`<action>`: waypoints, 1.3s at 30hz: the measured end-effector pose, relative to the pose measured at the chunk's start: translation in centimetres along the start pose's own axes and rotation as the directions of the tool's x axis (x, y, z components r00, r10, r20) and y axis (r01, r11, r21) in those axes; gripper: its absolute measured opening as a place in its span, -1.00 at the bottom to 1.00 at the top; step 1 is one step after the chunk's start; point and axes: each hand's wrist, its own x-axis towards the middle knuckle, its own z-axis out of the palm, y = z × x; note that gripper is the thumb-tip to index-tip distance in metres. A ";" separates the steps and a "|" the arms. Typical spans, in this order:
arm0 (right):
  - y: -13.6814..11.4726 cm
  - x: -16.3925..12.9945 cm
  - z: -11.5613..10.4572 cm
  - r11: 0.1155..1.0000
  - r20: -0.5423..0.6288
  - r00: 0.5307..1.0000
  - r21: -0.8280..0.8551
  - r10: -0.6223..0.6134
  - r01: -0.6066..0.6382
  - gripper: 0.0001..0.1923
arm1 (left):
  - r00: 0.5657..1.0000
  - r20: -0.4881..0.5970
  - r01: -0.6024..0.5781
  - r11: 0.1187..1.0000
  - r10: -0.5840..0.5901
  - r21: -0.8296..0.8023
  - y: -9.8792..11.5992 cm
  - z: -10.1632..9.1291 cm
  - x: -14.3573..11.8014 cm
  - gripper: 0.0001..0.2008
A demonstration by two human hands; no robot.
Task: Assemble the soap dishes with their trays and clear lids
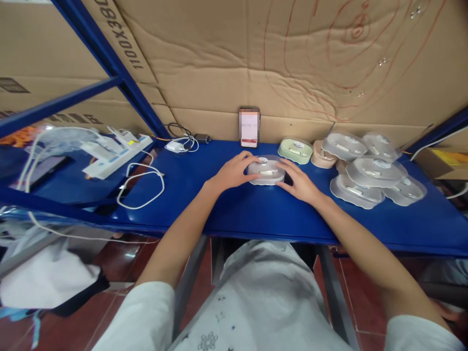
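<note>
White patterned cloth (256, 302) over the person's lap fills the bottom of the frame, with both forearms reaching up from it to the blue metal shelf board (226, 209). At the frame's centre the left hand (234, 171) and the right hand (298, 183) cup a round clear-plastic lidded container (266, 170) from either side, fingers curled onto its rim and palms low on the board — pressed against it rather than pinching.

Uneven pressure from the two sides could, I judge, skew the lid or send the light container skating toward the upright phone (249, 127) leaning on the cardboard wall just behind it. A wide sweep of the right elbow might also topple the loose stack of clear plastic lids (369, 173) at centre right (they overlap at angles and look unsteady), which lies near the pale green container (295, 150) and the beige container (322, 155).

Hard to make out: whether the lid is seated or only resting, since the fingers cover most of its edge; what is inside, if anything; and the phone's screen, which is blurred. White cables (141, 187) and a power strip (117, 155) at the left trail off — the frame's distortion smears that corner.
</note>
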 end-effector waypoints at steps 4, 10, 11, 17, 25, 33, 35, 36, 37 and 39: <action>0.0 0.2 -0.6 0.998 -0.063 0.998 -0.065 -0.020 0.016 -0.48 | 0.995 0.033 -0.097 0.994 0.096 0.054 0.0 0.2 0.0 -0.47; -0.7 0.1 -0.9 0.990 -0.053 0.998 -0.139 -0.039 0.032 -0.54 | 0.996 0.044 -0.088 0.988 0.083 0.129 0.0 0.3 0.2 -0.49; -0.9 0.1 -0.8 0.988 -0.051 0.998 -0.154 -0.038 0.029 -0.54 | 0.996 0.044 -0.085 0.987 0.080 0.139 0.1 0.2 0.2 -0.50; -1.6 0.3 -0.1 0.977 -0.014 0.999 -0.210 -0.043 0.040 -0.50 | 0.999 0.046 -0.024 0.975 0.014 0.222 0.9 -0.4 0.2 -0.51; 1.6 0.4 -1.1 0.906 -0.115 0.975 -0.361 0.191 -0.220 -0.19 | 0.955 0.009 0.280 0.912 -0.296 0.299 -2.1 -4.6 -1.2 -0.54; 1.7 0.2 -1.3 0.908 -0.184 0.959 -0.322 0.217 -0.268 -0.32 | 0.789 -0.228 0.615 0.725 -0.571 0.311 -5.8 -7.4 -3.4 -0.37; 1.5 0.3 -1.1 0.912 -0.198 0.956 -0.308 0.216 -0.270 -0.24 | 0.800 -0.279 0.598 0.745 -0.531 0.297 -5.8 -6.7 -3.3 -0.30; 1.5 0.4 -1.0 0.915 -0.199 0.955 -0.298 0.219 -0.272 -0.21 | 0.810 -0.291 0.582 0.759 -0.509 0.292 -5.8 -6.3 -3.1 -0.27; 1.7 0.6 -1.0 0.920 -0.190 0.957 -0.288 0.219 -0.267 -0.20 | 0.820 -0.290 0.566 0.773 -0.493 0.287 -5.8 -5.9 -3.0 -0.25; 2.2 1.1 -1.2 0.938 -0.138 0.971 -0.263 0.194 -0.225 -0.25 | 0.835 -0.258 0.546 0.789 -0.486 0.280 -5.8 -5.2 -2.6 -0.23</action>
